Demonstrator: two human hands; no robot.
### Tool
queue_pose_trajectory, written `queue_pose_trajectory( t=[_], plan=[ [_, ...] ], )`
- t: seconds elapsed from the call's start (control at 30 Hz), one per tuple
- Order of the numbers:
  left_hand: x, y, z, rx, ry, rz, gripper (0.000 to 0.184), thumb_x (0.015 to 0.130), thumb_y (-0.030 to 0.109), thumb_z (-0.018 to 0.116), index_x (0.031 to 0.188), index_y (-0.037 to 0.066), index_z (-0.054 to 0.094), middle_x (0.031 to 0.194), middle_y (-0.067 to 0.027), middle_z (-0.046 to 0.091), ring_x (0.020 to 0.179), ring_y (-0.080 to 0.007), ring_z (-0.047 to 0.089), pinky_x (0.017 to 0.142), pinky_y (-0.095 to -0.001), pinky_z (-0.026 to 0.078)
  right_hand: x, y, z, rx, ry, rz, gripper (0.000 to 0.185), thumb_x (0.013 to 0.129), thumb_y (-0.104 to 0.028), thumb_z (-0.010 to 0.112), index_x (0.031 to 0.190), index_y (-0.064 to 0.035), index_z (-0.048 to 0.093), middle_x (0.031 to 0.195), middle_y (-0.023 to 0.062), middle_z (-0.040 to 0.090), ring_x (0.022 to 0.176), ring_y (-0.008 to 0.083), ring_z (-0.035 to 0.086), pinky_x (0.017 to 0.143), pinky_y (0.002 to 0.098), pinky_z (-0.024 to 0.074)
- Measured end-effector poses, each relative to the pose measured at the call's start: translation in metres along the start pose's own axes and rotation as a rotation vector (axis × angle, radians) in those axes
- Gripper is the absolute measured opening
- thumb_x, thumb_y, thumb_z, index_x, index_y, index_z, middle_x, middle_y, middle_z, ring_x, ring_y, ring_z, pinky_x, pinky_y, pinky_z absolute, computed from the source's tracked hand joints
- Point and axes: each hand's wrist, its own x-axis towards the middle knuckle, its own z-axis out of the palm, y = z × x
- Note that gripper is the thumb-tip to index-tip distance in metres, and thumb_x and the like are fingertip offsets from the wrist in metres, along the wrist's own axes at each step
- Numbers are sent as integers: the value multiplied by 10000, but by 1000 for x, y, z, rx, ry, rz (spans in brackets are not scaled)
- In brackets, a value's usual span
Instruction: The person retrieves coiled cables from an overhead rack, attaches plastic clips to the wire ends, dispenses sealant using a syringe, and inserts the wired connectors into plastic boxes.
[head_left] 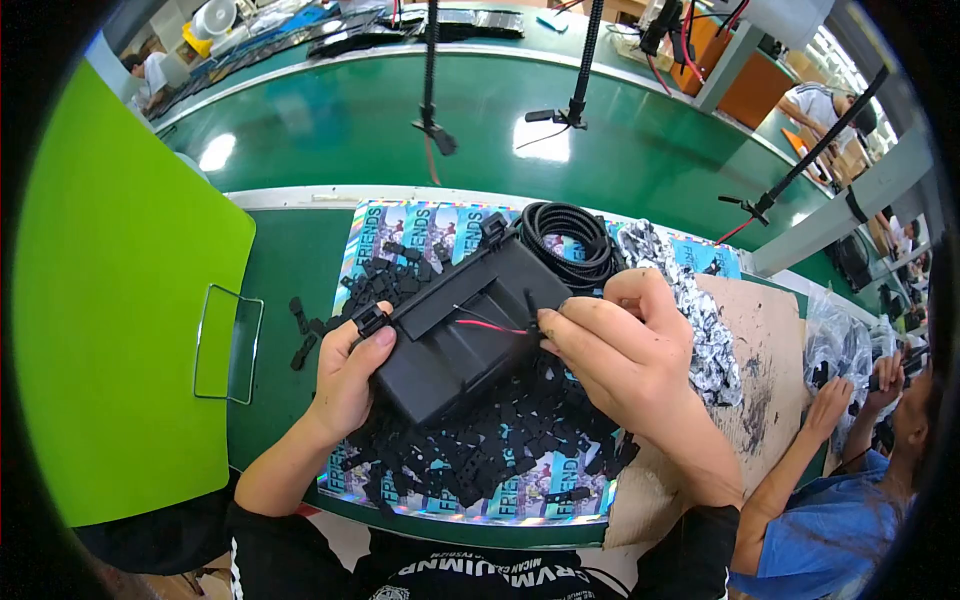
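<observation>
A black plastic box (470,340) with clip-like latches on its upper edge is held up over the bench, tilted. My left hand (350,370) grips its left corner, the thumb beside a black latch (371,320). My right hand (630,350) is closed at the box's right side, its fingertips pinching the end of a red and black wire (492,326) that lies across the box's face. Exactly what sits between those fingertips is partly hidden. Below and behind the box, many small black plastic clips (480,450) are heaped on a printed sheet (345,480).
A coil of black corrugated tube (568,245) and crumpled foil (705,340) lie behind my right hand. Cardboard (765,330) is on the right, a green panel (150,300) on the left. Black tubes with wires (431,80) hang overhead. A co-worker in blue (830,520) works at right.
</observation>
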Motion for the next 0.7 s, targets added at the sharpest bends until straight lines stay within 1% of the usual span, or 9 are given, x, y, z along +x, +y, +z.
queue_pose_trajectory(
  t=[0.03,0.2,0.37,0.47,0.7],
  plan=[
    [0,-1,0,-5,2,7,262,948,135,549,1151,-27,582,990,-47,658,851,-75,603,769,-238,482,-1,-1,1,9,-10,-1,269,566,-98,668,835,-92,676,829,-27,603,703,171,525,486,244,421],
    [-1,-1,0,-47,-23,-17,283,946,140,557,1170,-32,575,994,-53,660,850,-79,607,769,-244,486,3,-8,1,102,-61,40,239,582,-110,700,819,-91,666,819,-19,586,711,178,512,511,257,434],
    [-1,-9,-6,-22,-17,-6,303,940,153,574,1184,-26,573,989,-52,660,850,-77,605,765,-243,485,0,-10,7,106,-147,63,220,595,-115,692,809,-83,653,768,-2,516,731,191,505,554,270,449],
    [-2,-8,-4,-28,-26,-16,320,938,159,581,1200,-25,565,990,-49,659,851,-78,603,767,-245,484,-1,-12,3,146,-222,133,296,589,-105,766,872,-67,690,836,7,599,759,226,497,610,316,440],
    [-3,-12,-8,2,-39,-21,366,938,144,580,1259,-24,529,1008,-64,660,864,-90,610,796,-260,487,1,-9,4,182,-211,160,288,591,-88,763,867,-52,689,847,17,600,785,234,494,628,320,440]
  ],
)
